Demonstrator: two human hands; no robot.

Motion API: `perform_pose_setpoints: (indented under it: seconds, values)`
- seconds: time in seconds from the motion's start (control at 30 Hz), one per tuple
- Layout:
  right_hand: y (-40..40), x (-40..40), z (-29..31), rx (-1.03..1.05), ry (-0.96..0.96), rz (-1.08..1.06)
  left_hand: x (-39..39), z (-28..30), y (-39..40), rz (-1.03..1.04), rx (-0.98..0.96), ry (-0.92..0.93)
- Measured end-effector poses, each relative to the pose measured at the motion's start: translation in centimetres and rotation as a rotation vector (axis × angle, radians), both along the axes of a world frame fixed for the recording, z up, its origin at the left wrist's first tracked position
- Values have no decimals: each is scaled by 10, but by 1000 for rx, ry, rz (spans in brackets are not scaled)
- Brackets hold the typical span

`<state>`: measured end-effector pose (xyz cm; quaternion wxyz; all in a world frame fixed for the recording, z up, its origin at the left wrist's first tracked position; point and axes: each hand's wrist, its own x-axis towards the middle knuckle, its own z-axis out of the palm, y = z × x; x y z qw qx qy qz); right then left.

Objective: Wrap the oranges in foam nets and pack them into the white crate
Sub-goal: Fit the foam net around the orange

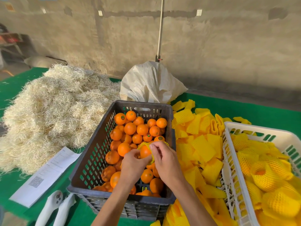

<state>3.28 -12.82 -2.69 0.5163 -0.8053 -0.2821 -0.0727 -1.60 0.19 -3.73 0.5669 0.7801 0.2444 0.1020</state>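
The green tabletop (pixel 244 110) carries, from left to right, a large heap of pale wood-wool (pixel 53 111), a dark slotted crate (pixel 88 162) holding loose bare oranges (pixel 130 128), a spread of flat yellow foam nets (pixel 202 147), and the white crate (pixel 234 175) at the right edge. A woven white sack (pixel 149 84) stands behind the dark crate. Printed sheets (pixel 48 173) lie at the near left.

The white crate already holds a number of wrapped oranges (pixel 268 176); judged from the stock in the dark crate, much remains to be done.

Step in hand: sleeving one orange (pixel 144 151), which is held above the dark crate between both hands. A foam net (pixel 143 144) lies over its top and far side; the near face is bare.

The left hand (pixel 135 163) has its fingers curled at the orange's near left side; whether they grip fruit or net edge is not clear. The right hand (pixel 164 160) pinches the net rim between thumb and fingers at the upper right.

Recommendation: steady the fruit with the left hand while the right draws the net rim evenly down and around, so the mesh stretches without tearing and no bare patch remains. Work over the crate, as at present, so that a slip costs nothing. The sticker label position on this fruit cannot be seen.
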Motion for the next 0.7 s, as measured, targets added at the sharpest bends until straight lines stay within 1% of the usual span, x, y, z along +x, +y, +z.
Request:
perform_pose_setpoints:
  seconds: [0.07, 0.13, 0.23, 0.3, 0.37, 0.43, 0.53, 0.63, 0.7]
  values:
    - [-5, -3, -2, 11, -63, 26, 1, 6, -5, 96, 155, -13]
    - [-14, -3, -3, 19, -100, 33, 2, 11, -8, 130, 232, -94]
    - [-29, 0, -4, 104, -98, -11, 7, 16, -18, 73, 227, -176]
    - [-38, 0, -2, 191, -71, -107, 13, 21, -27, 19, 205, -179]
    - [-50, 0, 0, 200, -16, -221, 21, 25, -39, -22, 201, -171]
    - [-67, -2, -1, 171, 78, -276, 28, 28, -57, -100, 114, -200]
    - [-102, -4, -4, 176, 218, -285, 35, 33, -94, -311, -110, -264]
    - [-142, -8, -3, 197, 223, -441, 41, 37, -137, -437, -353, -204]
    - [-171, -10, -2, 236, 239, -568, 44, 37, -168, -499, -588, -123]
